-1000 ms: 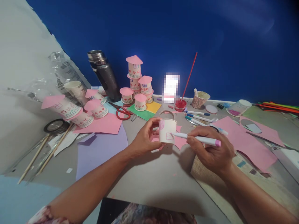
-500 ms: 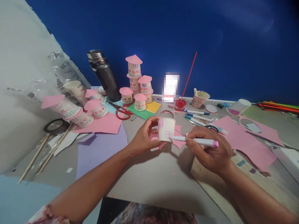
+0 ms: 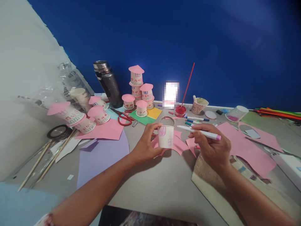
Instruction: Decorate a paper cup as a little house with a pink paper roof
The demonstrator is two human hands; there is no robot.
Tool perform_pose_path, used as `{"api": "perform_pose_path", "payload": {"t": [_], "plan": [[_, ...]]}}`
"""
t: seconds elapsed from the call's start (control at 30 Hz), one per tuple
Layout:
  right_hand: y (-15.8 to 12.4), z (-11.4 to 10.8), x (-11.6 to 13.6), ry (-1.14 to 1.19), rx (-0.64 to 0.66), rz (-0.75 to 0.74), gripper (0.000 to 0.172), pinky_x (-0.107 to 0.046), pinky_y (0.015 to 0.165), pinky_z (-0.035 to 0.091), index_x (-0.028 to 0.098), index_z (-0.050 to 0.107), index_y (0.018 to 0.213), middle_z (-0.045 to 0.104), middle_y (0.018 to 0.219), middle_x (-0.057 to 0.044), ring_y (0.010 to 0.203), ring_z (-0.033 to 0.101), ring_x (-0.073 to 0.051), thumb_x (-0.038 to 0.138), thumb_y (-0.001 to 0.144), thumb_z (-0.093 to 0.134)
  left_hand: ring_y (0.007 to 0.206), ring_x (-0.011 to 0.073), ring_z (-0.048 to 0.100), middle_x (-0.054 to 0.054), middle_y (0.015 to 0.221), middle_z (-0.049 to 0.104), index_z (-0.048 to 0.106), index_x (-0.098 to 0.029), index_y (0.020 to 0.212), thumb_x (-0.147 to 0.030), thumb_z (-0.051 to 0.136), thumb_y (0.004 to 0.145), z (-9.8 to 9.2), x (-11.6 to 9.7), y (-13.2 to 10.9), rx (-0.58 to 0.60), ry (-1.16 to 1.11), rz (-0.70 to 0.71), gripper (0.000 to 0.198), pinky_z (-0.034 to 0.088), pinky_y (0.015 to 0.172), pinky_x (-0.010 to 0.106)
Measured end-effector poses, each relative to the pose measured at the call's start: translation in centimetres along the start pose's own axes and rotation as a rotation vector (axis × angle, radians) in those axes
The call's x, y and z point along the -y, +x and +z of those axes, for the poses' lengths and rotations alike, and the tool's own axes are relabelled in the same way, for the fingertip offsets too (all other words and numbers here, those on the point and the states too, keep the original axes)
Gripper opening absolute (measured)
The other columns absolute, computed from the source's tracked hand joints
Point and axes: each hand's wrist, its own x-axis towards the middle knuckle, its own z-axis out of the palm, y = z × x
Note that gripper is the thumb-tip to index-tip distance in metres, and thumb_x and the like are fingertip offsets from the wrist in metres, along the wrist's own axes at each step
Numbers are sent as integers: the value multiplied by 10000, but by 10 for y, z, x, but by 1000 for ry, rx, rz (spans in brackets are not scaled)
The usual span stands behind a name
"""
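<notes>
My left hand (image 3: 147, 142) grips a small upturned white paper cup (image 3: 166, 136) with a pink door and a small window drawn on its side. My right hand (image 3: 211, 147) is closed on a white marker with a pink cap (image 3: 199, 132), its tip lifted clear of the cup, a little to its right. Pink paper scraps (image 3: 180, 145) lie on the grey table under the cup.
Paper-cup houses with pink roofs (image 3: 138, 91) are stacked at the back, others lie at the left (image 3: 77, 117). Nearby are a dark flask (image 3: 108, 83), red scissors (image 3: 123, 117), markers (image 3: 196, 119), a red paint pot (image 3: 180, 110), pink sheets (image 3: 246, 147), a tape roll (image 3: 57, 131) and wooden sticks (image 3: 44, 163).
The marker tip was drawing on the cup's side; now my right hand has lifted it away to the right. The view has tilted up slightly.
</notes>
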Motion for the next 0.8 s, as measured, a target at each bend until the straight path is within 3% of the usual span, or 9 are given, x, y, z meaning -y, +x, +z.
{"api": "perform_pose_path", "payload": {"t": [0.1,0.2,0.33,0.43,0.63,0.73,0.8], "plan": [[1,5,-10,39,27,49,144,-294,540,555,210,743,1028,789,744,-10,521,664,-151,298,1011,630,1349,301,543,110,1469,515,512,-298,1413,-311,861,784,0,-1,-1,-6,22,28,720,520,1079,466],[3,8,-16,23,80,92,174,-307,601,578,209,741,1072,788,753,-6,551,685,-154,315,1018,614,1357,309,550,113,1514,513,513,-298,1426,-282,863,768,-1,-3,-1,23,-60,-52,746,501,1109,480],[3,11,-21,-44,133,79,171,-344,735,607,219,738,1078,827,917,-52,844,794,-226,316,981,636,1335,326,592,122,1501,562,504,-302,1447,-214,913,676,-1,-2,2,111,-389,-210,877,511,1093,489],[2,11,-23,-47,181,79,185,-323,692,598,227,732,1111,832,968,-55,855,793,-226,274,953,650,1325,335,606,126,1422,624,591,-283,1365,-222,967,602,-3,1,4,158,-607,-256,852,525,1057,455],[4,8,-14,24,228,-53,160,-293,670,586,226,711,1107,823,947,-41,803,771,-194,224,950,681,1168,388,699,187,1366,684,672,-238,1360,-454,962,596,-12,-3,6,452,-912,-423,845,569,895,471],[3,7,-2,110,253,-98,148,-284,693,603,227,707,1085,820,968,-42,789,760,-176,198,941,704,1174,452,692,226,1436,643,660,-216,1388,-533,908,586,-13,-5,4,554,-1011,-438,897,589,841,534],[2,5,6,167,272,-117,142,-278,689,606,226,711,1073,818,966,-42,761,750,-168,185,938,718,1147,468,694,245,1460,627,649,-209,1407,-553,869,582,-13,-3,3,605,-1065,-460,921,600,747,517]]}}
